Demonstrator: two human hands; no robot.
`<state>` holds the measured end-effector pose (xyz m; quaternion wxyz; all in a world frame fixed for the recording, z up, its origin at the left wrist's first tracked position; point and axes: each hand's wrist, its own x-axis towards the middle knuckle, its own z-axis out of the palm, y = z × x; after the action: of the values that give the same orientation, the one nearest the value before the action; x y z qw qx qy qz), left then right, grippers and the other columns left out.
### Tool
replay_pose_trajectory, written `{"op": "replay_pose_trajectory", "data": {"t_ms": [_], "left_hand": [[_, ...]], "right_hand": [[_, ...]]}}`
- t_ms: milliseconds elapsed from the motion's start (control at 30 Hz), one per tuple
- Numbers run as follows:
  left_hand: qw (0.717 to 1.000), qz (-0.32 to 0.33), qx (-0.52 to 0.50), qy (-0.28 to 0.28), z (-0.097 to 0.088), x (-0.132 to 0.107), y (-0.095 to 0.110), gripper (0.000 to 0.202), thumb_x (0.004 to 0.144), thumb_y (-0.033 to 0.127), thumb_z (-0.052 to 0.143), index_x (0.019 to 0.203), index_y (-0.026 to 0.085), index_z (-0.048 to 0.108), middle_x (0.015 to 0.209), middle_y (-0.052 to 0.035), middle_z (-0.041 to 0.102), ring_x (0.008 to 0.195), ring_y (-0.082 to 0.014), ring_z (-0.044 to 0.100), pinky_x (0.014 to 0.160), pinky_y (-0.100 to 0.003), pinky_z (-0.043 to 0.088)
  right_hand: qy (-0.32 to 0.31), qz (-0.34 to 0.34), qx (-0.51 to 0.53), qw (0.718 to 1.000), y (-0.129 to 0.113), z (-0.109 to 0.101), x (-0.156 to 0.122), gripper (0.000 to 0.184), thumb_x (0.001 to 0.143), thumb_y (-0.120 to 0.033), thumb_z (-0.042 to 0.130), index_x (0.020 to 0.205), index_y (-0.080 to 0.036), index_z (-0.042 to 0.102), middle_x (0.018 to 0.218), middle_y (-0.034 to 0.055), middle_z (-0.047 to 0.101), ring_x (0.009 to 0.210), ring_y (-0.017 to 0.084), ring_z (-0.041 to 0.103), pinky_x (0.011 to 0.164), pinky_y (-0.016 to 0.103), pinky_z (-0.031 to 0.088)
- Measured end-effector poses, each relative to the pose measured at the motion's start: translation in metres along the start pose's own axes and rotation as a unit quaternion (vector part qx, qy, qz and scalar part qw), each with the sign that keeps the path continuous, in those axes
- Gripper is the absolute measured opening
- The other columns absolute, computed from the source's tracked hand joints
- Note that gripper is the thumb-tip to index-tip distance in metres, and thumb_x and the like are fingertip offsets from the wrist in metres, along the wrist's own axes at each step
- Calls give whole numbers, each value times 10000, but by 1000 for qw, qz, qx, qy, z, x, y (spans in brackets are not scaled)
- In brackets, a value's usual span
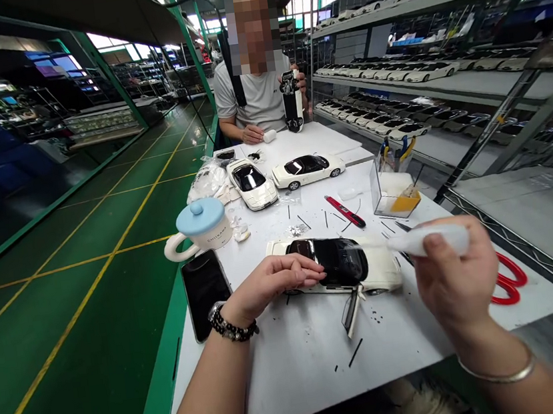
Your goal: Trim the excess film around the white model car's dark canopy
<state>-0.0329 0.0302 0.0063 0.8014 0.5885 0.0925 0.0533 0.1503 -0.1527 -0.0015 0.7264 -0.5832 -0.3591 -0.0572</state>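
A white model car [385, 267] with a black roof lies in front of me, its near door [352, 312] swung outward. My left hand [280, 277] rests over the car's near side, fingers stretched toward the dark roof and windows; nothing shows in it. To the right, my right hand [458, 272] is wrapped round a white squeeze bottle [424, 240]. The bottle's thin, blurred nozzle points left, over the car; whether the tip touches it I cannot tell.
Two more white model cars [253, 184] stand farther back. Around are a lidded mug [203, 224], a phone [208, 292], a red cutter [345, 211], a clear tool box [395, 189] and red-handled scissors [512, 279]. Across the table a person [255, 95] holds another car.
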Motion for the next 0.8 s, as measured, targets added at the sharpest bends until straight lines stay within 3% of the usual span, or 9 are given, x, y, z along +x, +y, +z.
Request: {"op": "replay_pose_trajectory", "data": {"t_ms": [67, 133, 233, 333, 500, 633, 700, 800], "left_hand": [[1000, -2, -4, -1, -1, 0, 0, 185, 766, 266, 688, 659, 120, 650, 1106, -119, 633, 1050, -239, 633, 923, -295, 507], [1000, -6, -3, -2, -1, 1, 0, 191, 764, 266, 691, 657, 116, 640, 1112, -127, 628, 1054, -244, 628, 930, -304, 499], [1000, -13, -2, 2, 1, 0, 0, 237, 723, 290, 737, 625, 113, 614, 1091, -133, 628, 1035, -246, 632, 919, -309, 492], [1000, -6, 22, 11, 6, -2, 0, 283, 694, 329, 766, 615, 113, 601, 1060, -140, 631, 994, -242, 643, 888, -317, 492], [996, -1, 82, 38, 10, -5, 1, 379, 663, 397, 787, 572, 123, 541, 1010, -141, 637, 921, -242, 648, 855, -351, 478], [994, -10, 111, 17, 7, -7, 3, 451, 652, 462, 785, 560, 136, 487, 1013, -145, 630, 950, -257, 635, 869, -374, 455], [993, -15, 116, 10, 6, -9, 3, 457, 654, 471, 781, 566, 140, 479, 1021, -145, 625, 959, -263, 631, 873, -383, 450], [991, -18, 131, 6, 7, -10, 3, 435, 679, 465, 762, 589, 148, 479, 1028, -142, 624, 960, -261, 623, 876, -387, 447]], "right_hand": [[6, -32, -20, 999, 10, 5, 29, 305, 829, -463, 626, 871, -210, 461, 783, -1, 469, 655, 142, 484, 582, 279, 406], [-94, -12, -103, 990, 24, 19, 59, 327, 822, -476, 610, 840, -211, 418, 812, 0, 470, 739, 154, 515, 660, 292, 425], [-196, 18, -161, 967, 51, 49, 92, 301, 761, -357, 679, 806, -195, 430, 740, -32, 496, 691, 133, 504, 665, 273, 408], [-284, 40, -204, 936, 79, 81, 109, 242, 786, -239, 670, 933, -162, 494, 659, -65, 492, 582, 105, 483, 629, 258, 426], [-355, 29, -267, 895, 111, 117, 115, 210, 925, -316, 580, 995, -118, 571, 817, 6, 570, 708, 123, 565, 695, 295, 505], [-391, 9, -307, 868, 112, 116, 112, 269, 922, -306, 587, 1119, -125, 555, 1011, 56, 592, 865, 162, 595, 779, 341, 522], [-398, -9, -337, 853, 106, 102, 112, 300, 912, -286, 598, 1162, -131, 539, 1117, 79, 563, 980, 196, 572, 847, 381, 504], [-430, -41, -388, 814, 94, 68, 113, 237, 910, -239, 585, 1122, -133, 567, 1103, 78, 560, 1040, 220, 540, 906, 428, 465]]}}
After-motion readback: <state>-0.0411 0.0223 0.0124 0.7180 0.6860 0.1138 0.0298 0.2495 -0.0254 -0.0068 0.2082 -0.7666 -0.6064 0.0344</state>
